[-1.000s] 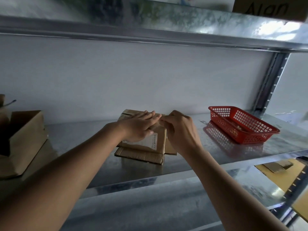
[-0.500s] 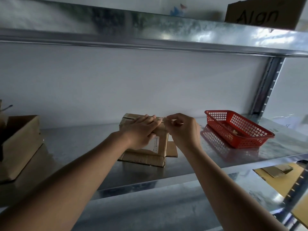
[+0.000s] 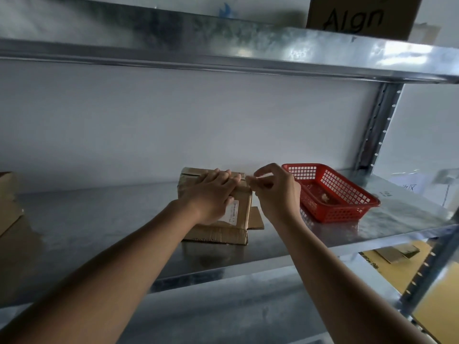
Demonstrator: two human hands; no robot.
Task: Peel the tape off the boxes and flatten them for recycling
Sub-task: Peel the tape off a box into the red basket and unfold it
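Observation:
A small brown cardboard box point(image 3: 238, 219) with a white label lies on the metal shelf point(image 3: 104, 219), its flaps spread at the front and right. My left hand point(image 3: 211, 194) lies flat on top of the box with straight fingers, pressing it down. My right hand point(image 3: 273, 192) is just right of the box's top edge, lifted a little, with thumb and fingertips pinching a thin clear strip of tape point(image 3: 249, 180) that runs back to the box's top right corner.
A red plastic basket point(image 3: 347, 209) with a small scrap inside stands right of the box. Another open cardboard box point(image 3: 7, 199) sits at the far left edge. A box marked "Algn" point(image 3: 360, 18) stands on the shelf above. Flat cardboard pieces point(image 3: 397, 252) lie below right.
My right hand has lifted off the box and drawn to the right, pulling the tape strip away from the top edge. My left hand has stayed flat on the box. The view has tilted upward.

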